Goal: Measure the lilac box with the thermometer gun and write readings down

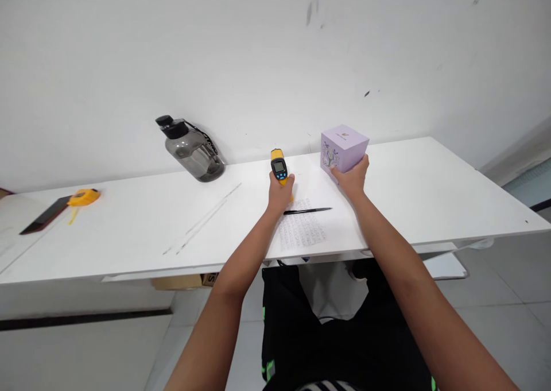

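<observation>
My left hand (279, 193) is wrapped round the grip of a yellow and black infrared thermometer (279, 164), its small screen and blue buttons facing me. To the right, my right hand (353, 178) grips a light purple box (344, 141) by its near lower part, thumb on the patterned front side. Whether the box touches the table I cannot tell. Between my forearms lies a sheet of paper (303, 233) covered in handwriting. A black pen (308, 211) rests across the sheet, its left end close to my left wrist.
A grey clear bottle (193, 150) with a black cap stands near the wall on the white table (451, 190). Further left lie a yellow tape measure (84, 197) and a dark flat object (46, 215). Below the table edge is a cardboard box (178, 282).
</observation>
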`<state>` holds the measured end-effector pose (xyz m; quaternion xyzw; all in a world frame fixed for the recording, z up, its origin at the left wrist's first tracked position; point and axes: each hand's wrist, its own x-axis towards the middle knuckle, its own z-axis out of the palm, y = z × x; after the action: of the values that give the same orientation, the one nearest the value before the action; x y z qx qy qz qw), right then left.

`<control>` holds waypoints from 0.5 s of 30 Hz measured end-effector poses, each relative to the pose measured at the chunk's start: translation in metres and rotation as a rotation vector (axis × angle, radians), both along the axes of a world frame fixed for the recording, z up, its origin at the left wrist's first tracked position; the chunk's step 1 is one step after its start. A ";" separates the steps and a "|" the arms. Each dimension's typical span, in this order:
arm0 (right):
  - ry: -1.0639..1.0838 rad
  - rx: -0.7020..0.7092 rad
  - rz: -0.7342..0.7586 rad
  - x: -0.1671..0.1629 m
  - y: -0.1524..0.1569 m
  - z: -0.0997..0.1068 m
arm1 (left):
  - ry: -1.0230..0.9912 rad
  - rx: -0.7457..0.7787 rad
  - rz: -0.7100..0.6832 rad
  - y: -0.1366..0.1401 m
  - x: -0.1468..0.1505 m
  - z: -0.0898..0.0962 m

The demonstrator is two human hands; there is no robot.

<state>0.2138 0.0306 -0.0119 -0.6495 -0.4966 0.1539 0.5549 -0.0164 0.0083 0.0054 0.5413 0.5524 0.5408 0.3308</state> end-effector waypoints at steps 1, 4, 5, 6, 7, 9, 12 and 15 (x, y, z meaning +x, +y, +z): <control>0.002 -0.004 -0.002 0.000 0.000 0.000 | 0.005 0.003 -0.005 0.000 0.000 0.000; 0.035 -0.024 -0.030 -0.002 0.000 0.000 | 0.021 0.012 -0.022 -0.001 0.001 -0.002; 0.037 -0.028 -0.034 -0.002 0.000 0.001 | 0.027 0.015 -0.025 -0.001 0.001 -0.002; 0.038 -0.032 -0.039 -0.003 0.000 0.001 | 0.032 0.017 -0.025 -0.001 0.002 -0.002; 0.039 -0.036 -0.045 -0.003 0.000 0.002 | 0.038 0.017 -0.024 0.000 0.002 -0.002; 0.044 -0.048 -0.054 -0.004 -0.001 0.005 | 0.049 0.015 -0.018 0.000 0.001 -0.002; 0.059 -0.044 -0.050 -0.006 -0.005 0.009 | 0.067 0.005 -0.020 -0.001 0.001 0.000; 0.082 -0.014 -0.035 -0.008 -0.009 0.012 | 0.098 -0.014 -0.025 -0.003 0.000 0.005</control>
<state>0.2062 0.0214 -0.0002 -0.6552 -0.4608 0.1740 0.5728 -0.0161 0.0055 0.0099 0.5715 0.5649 0.5055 0.3142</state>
